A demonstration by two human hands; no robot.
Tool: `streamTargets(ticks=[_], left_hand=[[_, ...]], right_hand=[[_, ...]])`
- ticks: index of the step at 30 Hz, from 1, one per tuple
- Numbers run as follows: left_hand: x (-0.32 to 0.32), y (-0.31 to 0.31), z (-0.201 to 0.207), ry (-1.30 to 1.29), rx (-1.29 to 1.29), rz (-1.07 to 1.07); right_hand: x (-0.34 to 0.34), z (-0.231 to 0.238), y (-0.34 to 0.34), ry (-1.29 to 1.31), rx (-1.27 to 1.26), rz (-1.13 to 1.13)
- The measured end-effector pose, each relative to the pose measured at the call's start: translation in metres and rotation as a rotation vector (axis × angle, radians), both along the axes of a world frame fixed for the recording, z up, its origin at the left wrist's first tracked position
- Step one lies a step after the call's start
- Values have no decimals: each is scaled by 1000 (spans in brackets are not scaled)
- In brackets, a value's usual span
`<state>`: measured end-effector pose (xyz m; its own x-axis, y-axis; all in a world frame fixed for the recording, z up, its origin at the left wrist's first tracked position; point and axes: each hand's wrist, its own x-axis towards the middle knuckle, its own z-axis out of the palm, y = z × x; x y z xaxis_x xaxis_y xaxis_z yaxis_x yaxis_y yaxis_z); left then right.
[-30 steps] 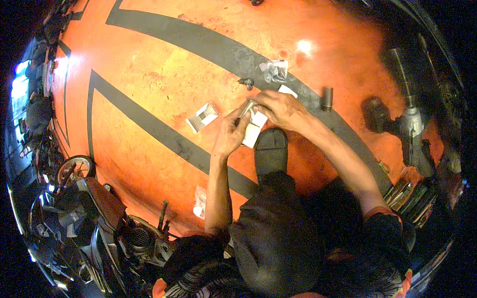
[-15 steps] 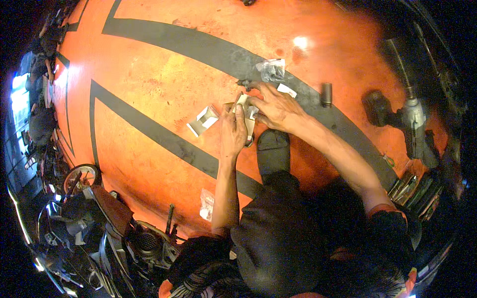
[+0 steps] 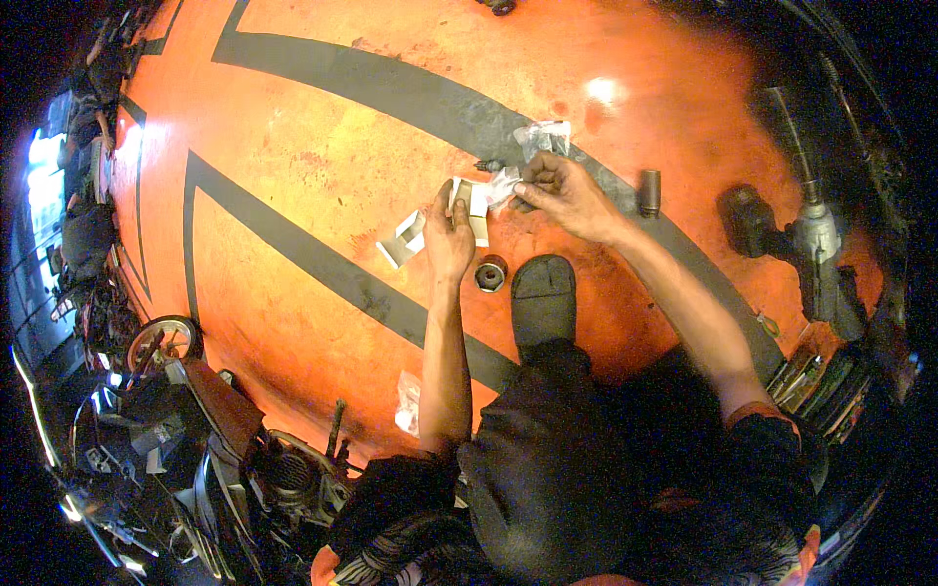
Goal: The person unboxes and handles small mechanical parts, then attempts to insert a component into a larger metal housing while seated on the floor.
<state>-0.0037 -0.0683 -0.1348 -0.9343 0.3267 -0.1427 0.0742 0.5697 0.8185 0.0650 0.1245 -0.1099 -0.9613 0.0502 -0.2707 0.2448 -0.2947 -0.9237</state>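
White cardboard box (image 3: 479,201) in left hand (image 3: 449,240)

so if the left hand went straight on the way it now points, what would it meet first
The way looks free: the left hand would likely cross orange floor toward the flat dark grey stripe. The open white cardboard box it holds might brush the small irregular dark part; height is unclear.

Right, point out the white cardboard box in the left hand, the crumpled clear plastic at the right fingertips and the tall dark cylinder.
White cardboard box (image 3: 479,201), head view: white flap.
Crumpled clear plastic (image 3: 503,186), head view: its middle.
Tall dark cylinder (image 3: 650,194), head view: its side.
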Motion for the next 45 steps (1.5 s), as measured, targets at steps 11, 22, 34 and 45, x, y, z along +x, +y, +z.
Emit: streamTargets(ticks=[11,22,34,45], left_hand=[[12,9,54,28,114,-72],[24,28,59,-385,515,101],[36,27,50,-763,763,241],[36,-5,44,-931,544,115]], right_hand=[[6,2,7,-168,-436,-66],[4,-4,4,50,-253,-232],[6,4,-4,-38,-87,65],[13,-1,-15,-184,120,196]])
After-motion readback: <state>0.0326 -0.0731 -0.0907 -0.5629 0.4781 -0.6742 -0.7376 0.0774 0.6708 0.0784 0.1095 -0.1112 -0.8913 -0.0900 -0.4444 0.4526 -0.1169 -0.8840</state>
